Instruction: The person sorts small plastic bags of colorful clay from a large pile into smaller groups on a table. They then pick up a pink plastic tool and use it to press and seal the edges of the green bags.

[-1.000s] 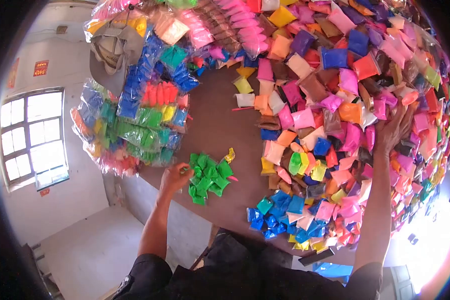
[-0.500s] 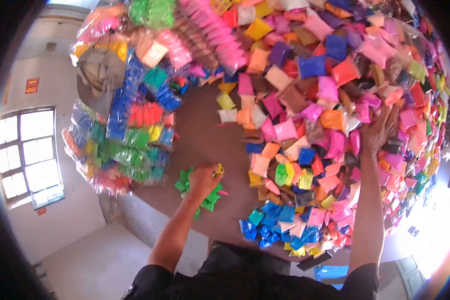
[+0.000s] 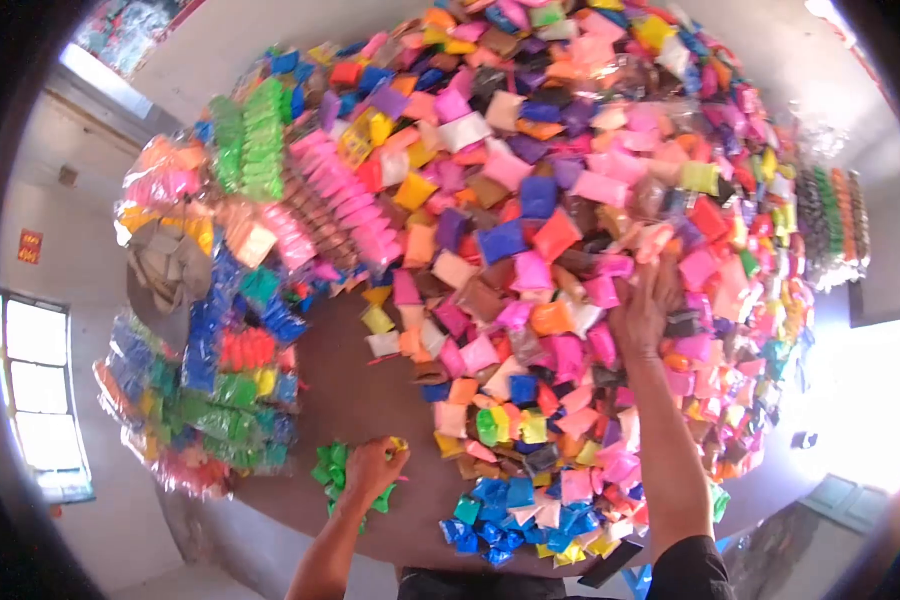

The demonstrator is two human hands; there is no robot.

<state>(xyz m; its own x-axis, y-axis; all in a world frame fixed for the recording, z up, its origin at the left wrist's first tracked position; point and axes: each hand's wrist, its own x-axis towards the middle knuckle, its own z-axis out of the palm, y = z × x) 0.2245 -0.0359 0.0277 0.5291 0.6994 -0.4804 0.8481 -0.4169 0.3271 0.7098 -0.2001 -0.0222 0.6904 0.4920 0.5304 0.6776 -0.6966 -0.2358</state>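
My left hand is closed over the brown tabletop, with a small yellow packet showing at its fingertips. Beneath and beside it lies a small group of green packets. My right hand reaches into a large heap of colourful packets, its fingers stretched forward over them. At those fingertips is a salmon-pink packet; whether the fingers grip it cannot be made out. A magenta packet lies just left of the hand.
Clear bags of sorted packets are stacked at the left, with a grey-brown cap on them. Blue packets lie at the table's near edge, beside a dark flat object. More long bagged rows stand at the far right.
The camera view has tilted up and turned right, so the scene sits lower and further left. Both hands keep nearly the same places relative to the packets.
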